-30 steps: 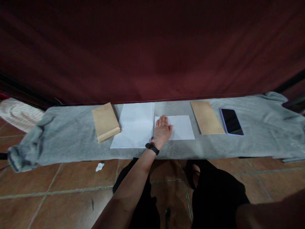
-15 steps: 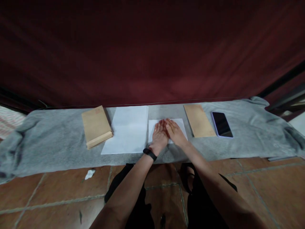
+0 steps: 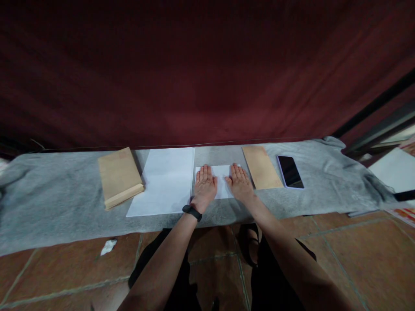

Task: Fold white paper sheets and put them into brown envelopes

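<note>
Fingers straight and gripping nothing, the left hand and right hand lie flat on a small white rectangular paper sheet on the grey cloth-covered table — apparently smoothing it — with a flat brown paper envelope just to its right; picking it up would call for fingertips under an edge

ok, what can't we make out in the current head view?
Head view:
Parts of the small white sheet: covered by the left hand and right hand.
Left end of the grey cloth: cut off by the picture's left edge.
Count in the brown envelope stack: layers too fine to separate.
Identity of the white scrap on the floor: too small.
</note>
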